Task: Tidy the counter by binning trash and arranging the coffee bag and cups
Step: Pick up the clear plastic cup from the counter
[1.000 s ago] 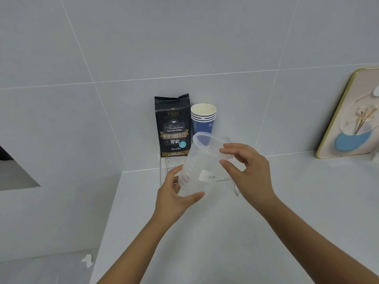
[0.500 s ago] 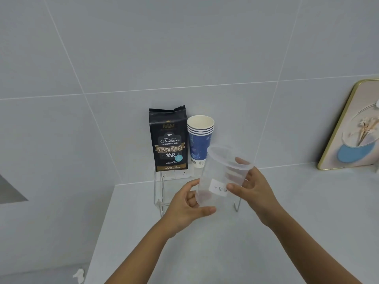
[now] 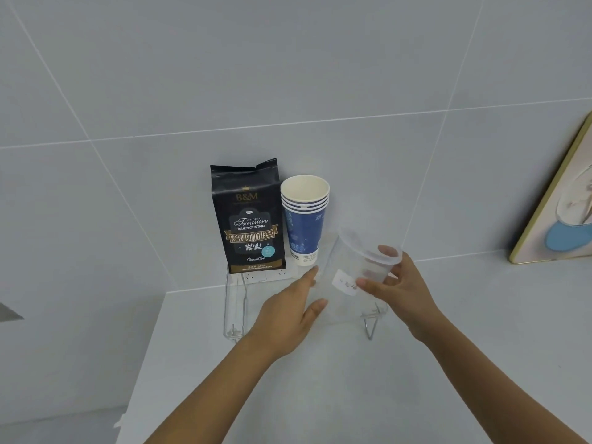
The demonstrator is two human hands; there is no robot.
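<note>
Where grey tiled walls (image 3: 288, 75) meet the pale desk (image 3: 352, 395): right hand (image 3: 407, 290) grips clear cup (image 3: 342, 283); left hand (image 3: 285, 315), earlier gripping, now open beside it.

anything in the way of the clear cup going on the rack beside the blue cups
Nothing visible does. The right hand holds the clear plastic cup right of the stack of blue paper cups, at a bare end of the metal wire rack.

Single head-worn view, forward and down, close over counter (image 3: 416, 379)
</note>
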